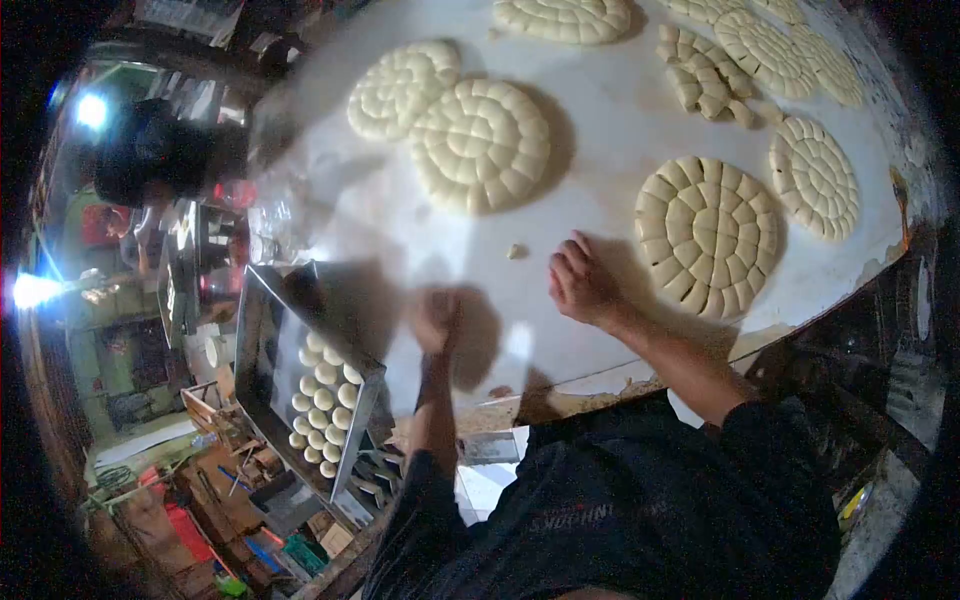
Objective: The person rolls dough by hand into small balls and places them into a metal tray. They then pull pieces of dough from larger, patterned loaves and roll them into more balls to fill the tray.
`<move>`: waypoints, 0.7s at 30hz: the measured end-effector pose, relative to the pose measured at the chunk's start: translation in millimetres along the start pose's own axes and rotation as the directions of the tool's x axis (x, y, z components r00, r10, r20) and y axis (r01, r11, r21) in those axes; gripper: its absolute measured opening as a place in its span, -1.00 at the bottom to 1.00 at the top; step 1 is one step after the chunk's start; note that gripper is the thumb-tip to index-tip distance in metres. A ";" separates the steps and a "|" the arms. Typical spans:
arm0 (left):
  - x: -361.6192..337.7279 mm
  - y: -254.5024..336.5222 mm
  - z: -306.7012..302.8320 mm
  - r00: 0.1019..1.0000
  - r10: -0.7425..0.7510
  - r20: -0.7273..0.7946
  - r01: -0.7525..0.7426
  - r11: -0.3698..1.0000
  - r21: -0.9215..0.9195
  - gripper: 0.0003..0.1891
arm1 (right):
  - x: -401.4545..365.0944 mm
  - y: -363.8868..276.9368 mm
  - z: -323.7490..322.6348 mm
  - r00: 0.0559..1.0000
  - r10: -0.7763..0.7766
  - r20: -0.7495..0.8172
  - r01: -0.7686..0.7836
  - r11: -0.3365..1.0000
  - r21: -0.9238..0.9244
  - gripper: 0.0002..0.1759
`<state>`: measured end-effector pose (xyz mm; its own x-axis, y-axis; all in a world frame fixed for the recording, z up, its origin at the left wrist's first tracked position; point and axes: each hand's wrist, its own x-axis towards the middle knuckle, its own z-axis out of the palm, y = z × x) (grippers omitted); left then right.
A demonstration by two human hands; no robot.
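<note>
My left hand [433,320] is curled into a rounded shape low over the white tabletop, close to the metal tray, and slightly blurred. Whatever may be under its fingers is hidden. To the right, my right hand [580,280] has its fingers bent inward above the table, and its palm side cannot be seen. A small scrap of dough [516,251] lies between and beyond the two hands. Right of my right hand sits a flat round of dough [707,238] cut into many chunks. The metal tray [372,415] at the left holds rows of smooth dough balls [323,397].
More cut dough rounds [480,145] lie on the white table [600,130], toward the back and right. A loose heap of dough pieces [703,75] is at the back. Tools and boxes clutter a lower area [215,500] at left. The table's worn edge [610,380] runs before my body.
</note>
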<state>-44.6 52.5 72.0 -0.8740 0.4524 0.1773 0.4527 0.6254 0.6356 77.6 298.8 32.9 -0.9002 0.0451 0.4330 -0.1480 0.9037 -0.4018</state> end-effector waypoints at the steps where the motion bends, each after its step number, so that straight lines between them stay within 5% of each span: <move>1: 6.5 26.3 10.8 0.973 -0.229 0.012 0.215 0.892 -0.399 -0.71 | 1.5 -9.2 14.4 0.999 0.033 -0.038 -0.035 0.999 -0.034 -0.81; 2: -9.1 -3.6 31.3 0.995 -0.101 -0.016 0.094 0.964 -0.248 -0.70 | -10.5 -19.8 33.5 0.998 0.060 -0.031 -0.060 0.998 0.000 -0.81; 3: -27.5 -32.4 48.8 0.999 0.031 -0.025 -0.033 0.996 -0.087 -0.68 | -15.8 -32.4 14.4 0.980 -0.194 0.046 0.198 0.974 -0.108 -0.81; 5: -56.1 -4.8 40.6 0.897 0.425 -0.124 -0.417 0.905 0.082 -0.80 | -35.7 -42.9 -30.0 0.946 -0.083 0.312 0.026 0.983 0.184 -0.81; 6: -76.7 -25.6 36.2 0.892 0.430 -0.138 -0.421 0.903 0.088 -0.80 | -43.2 -23.6 -29.2 0.948 -0.095 0.304 0.041 0.983 0.180 -0.81; 7: -104.8 -68.8 35.6 0.993 0.115 0.021 -0.108 0.974 -0.200 -0.77 | -54.3 -0.6 -23.2 0.955 -0.204 0.217 0.186 0.977 0.102 -0.82; 8: -120.6 -104.4 32.0 0.951 -0.166 0.261 0.264 0.876 -0.405 -0.74 | -61.3 16.1 -19.3 0.939 -0.315 0.139 0.315 0.949 0.018 -0.83; 9: -114.5 -130.9 25.0 0.950 -0.174 0.258 0.269 0.875 -0.403 -0.74 | -57.2 28.1 -20.0 0.982 -0.158 0.102 0.159 0.987 -0.005 -0.84; 11: -78.7 -171.0 16.1 0.989 -0.147 -0.029 0.141 0.980 -0.143 -0.67 | -14.2 32.1 -25.9 1.000 -0.001 -0.012 0.000 0.998 -0.067 -0.86; 12: -52.4 -150.3 10.9 0.991 0.056 -0.125 -0.059 0.998 -0.020 -0.71 | -1.2 26.0 -15.0 1.000 -0.013 -0.012 0.012 0.998 -0.068 -0.86; 13: -25.5 -120.0 7.5 0.945 0.260 -0.197 -0.239 0.963 0.124 -0.73 | 12.0 17.3 -0.8 0.988 0.126 -0.093 -0.132 0.990 -0.056 -0.87; 14: -2.7 -114.0 23.0 0.969 0.089 -0.231 -0.133 0.974 -0.183 -0.74 | 22.4 9.0 12.3 0.953 0.254 -0.166 -0.263 0.964 -0.030 -0.89; 15: 5.0 -106.4 37.3 0.970 -0.090 -0.226 -0.030 0.877 -0.479 -0.75 | 26.0 -1.5 21.8 0.965 0.216 -0.151 -0.222 0.975 -0.027 -0.89; 17: -0.7 -47.4 23.2 0.972 0.131 -0.194 -0.184 0.940 -0.287 -0.81 | 20.9 -33.1 36.8 0.904 0.386 -0.185 -0.379 0.923 0.073 -0.90; 19: -37.4 -18.9 5.4 0.980 0.075 -0.184 -0.115 0.969 -0.220 -0.87 | -10.3 -54.7 35.3 0.963 0.252 -0.092 -0.248 0.967 0.048 -0.94; 21: -89.8 -0.3 -12.2 0.996 0.019 -0.084 -0.028 0.995 -0.097 -0.72 | -34.1 -60.9 14.1 0.995 0.098 0.006 -0.098 0.995 0.016 -0.94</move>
<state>31.6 3.9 65.1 -0.8768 0.4095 0.2521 0.4573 0.5482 0.7002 111.5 236.2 31.1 -0.9127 0.1310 0.3871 -0.0657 0.8879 -0.4553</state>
